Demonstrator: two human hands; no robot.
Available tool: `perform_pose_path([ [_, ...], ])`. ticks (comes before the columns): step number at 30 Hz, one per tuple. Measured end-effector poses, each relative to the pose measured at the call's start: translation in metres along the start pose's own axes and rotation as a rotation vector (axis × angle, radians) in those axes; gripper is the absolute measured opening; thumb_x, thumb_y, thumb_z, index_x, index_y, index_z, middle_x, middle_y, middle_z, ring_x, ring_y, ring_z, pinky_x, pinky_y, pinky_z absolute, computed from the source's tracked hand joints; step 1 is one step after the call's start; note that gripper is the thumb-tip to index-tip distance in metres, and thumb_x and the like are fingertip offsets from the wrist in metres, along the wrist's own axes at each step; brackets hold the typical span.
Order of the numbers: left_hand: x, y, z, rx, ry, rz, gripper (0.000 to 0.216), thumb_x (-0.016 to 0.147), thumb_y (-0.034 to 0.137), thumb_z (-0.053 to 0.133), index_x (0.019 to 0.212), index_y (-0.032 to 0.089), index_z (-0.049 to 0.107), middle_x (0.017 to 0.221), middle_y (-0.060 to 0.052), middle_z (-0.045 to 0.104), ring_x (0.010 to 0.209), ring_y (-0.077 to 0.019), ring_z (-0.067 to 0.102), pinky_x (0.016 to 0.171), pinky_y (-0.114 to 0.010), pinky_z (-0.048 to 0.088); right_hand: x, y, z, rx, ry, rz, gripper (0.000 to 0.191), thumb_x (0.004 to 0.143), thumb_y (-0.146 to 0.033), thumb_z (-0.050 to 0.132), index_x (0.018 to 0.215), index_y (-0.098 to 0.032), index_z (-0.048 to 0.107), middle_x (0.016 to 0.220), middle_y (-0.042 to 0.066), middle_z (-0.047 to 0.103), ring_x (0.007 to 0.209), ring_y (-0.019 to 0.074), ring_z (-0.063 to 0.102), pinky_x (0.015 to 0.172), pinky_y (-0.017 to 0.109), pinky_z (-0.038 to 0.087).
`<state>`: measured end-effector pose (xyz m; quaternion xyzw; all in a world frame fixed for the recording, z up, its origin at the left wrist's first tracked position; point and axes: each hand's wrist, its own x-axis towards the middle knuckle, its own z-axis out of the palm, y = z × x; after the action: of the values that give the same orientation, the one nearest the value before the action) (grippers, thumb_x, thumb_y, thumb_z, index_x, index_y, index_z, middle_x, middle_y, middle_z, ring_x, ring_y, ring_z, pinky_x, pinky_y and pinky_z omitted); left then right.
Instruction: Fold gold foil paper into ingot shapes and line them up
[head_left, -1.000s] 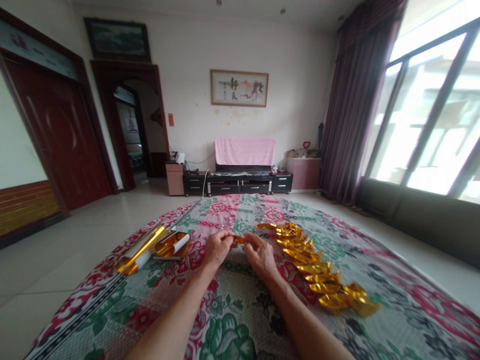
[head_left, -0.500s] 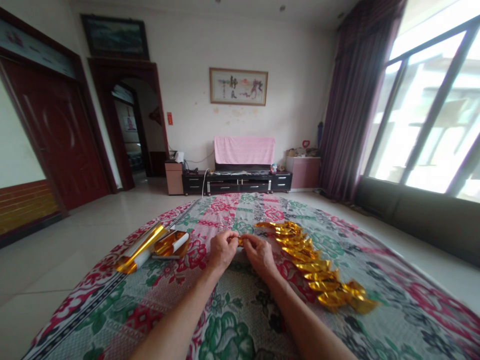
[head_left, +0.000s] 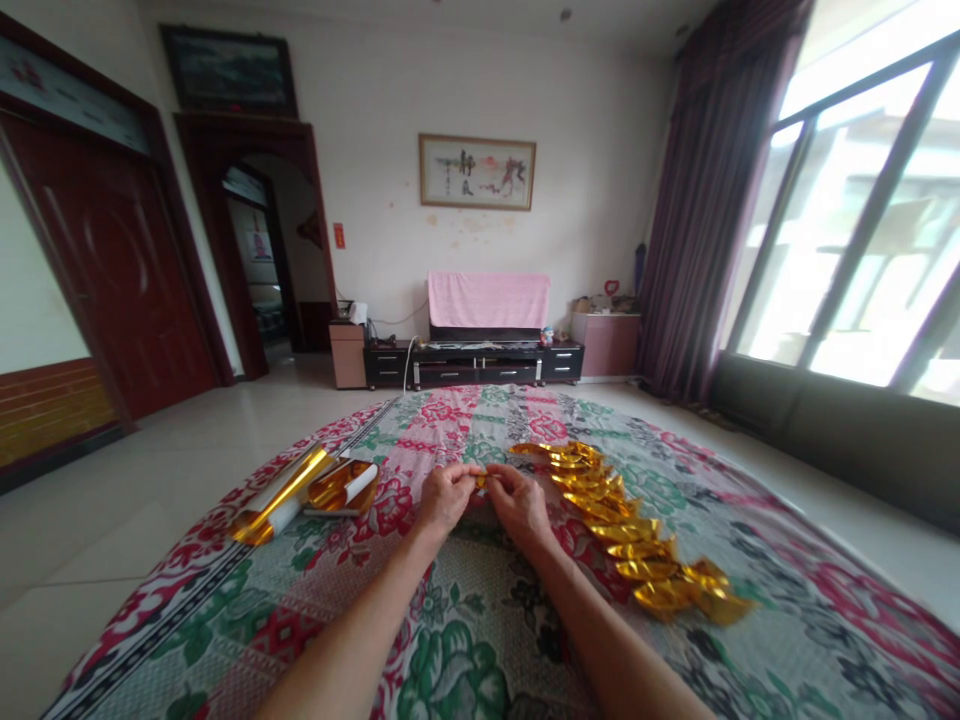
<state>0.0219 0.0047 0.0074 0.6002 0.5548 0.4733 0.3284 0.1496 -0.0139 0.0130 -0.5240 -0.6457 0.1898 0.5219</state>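
Between my hands is a small piece of gold foil paper [head_left: 481, 481], mostly covered by the fingers. My left hand [head_left: 448, 497] pinches its left end, and my right hand [head_left: 519, 502] pinches the right end, both a little above the patterned cloth [head_left: 450, 660]. On the right lies a row of several folded gold foil paper ingots [head_left: 628, 532], overlapping one another. To the left rest loose gold foil sheets [head_left: 289, 495], partly curled with white undersides showing, and a stack of gold foil paper [head_left: 345, 490] beside them.
The flowered cloth covers a round-edged surface. Beyond it stand a low black TV cabinet [head_left: 480, 372] and a television under a pink towel [head_left: 489, 300]. A purple curtain [head_left: 697, 220] hangs by the window at right; a dark red door [head_left: 112, 260] is at left.
Both hands stay nearly in place, with the fingers shifting slightly around the foil piece. The row of ingots and the loose sheets have not moved.
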Motion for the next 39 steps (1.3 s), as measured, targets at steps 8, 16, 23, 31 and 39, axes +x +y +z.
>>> perform_pose_path([
  [8,-0.001,0.001,0.004,-0.021,0.080,0.042,0.027,0.073,0.022,0.050,0.093,0.018,0.067,0.081,-0.002,0.071,0.061,-0.0106,0.063,0.051,-0.016,0.047,0.002,0.004,0.002,0.018,0.014,-0.002,0.034,0.073,-0.036,0.046,0.091,-0.015,0.067,0.057,0.000,0.064,0.049,0.0117,0.054,0.048,0.019,0.039],
  [16,-0.008,0.011,0.005,0.004,0.034,0.091,0.029,0.071,0.018,0.049,0.094,0.017,0.066,0.067,-0.001,0.069,0.054,-0.0103,0.062,0.053,-0.019,0.048,0.003,0.012,0.005,0.098,0.028,0.031,0.034,0.072,-0.034,0.048,0.095,-0.015,0.065,0.068,0.004,0.068,0.060,0.0160,0.062,0.054,0.022,0.047],
  [23,-0.013,0.019,0.000,0.080,0.019,0.083,0.031,0.074,0.019,0.047,0.098,0.018,0.066,0.080,-0.003,0.071,0.058,-0.0101,0.063,0.056,-0.018,0.049,0.002,0.010,0.003,0.077,0.019,-0.037,0.029,0.074,-0.031,0.047,0.089,-0.017,0.067,0.072,0.003,0.069,0.062,0.0144,0.061,0.057,0.021,0.046],
  [31,-0.011,0.014,0.001,0.192,0.067,0.175,0.027,0.074,0.016,0.048,0.091,0.020,0.069,0.091,-0.004,0.070,0.076,-0.0130,0.065,0.071,-0.021,0.050,0.003,0.011,0.002,0.051,-0.009,-0.037,0.030,0.072,-0.028,0.046,0.090,-0.018,0.069,0.075,0.002,0.070,0.064,0.0144,0.061,0.059,0.021,0.047],
  [39,-0.011,0.011,0.003,0.194,0.085,0.181,0.026,0.075,0.018,0.048,0.091,0.017,0.069,0.090,-0.006,0.070,0.076,-0.0145,0.065,0.071,-0.023,0.050,0.003,0.007,0.001,0.035,-0.044,-0.051,0.027,0.072,-0.028,0.047,0.083,-0.019,0.070,0.077,0.002,0.070,0.068,0.0153,0.063,0.063,0.022,0.047],
])
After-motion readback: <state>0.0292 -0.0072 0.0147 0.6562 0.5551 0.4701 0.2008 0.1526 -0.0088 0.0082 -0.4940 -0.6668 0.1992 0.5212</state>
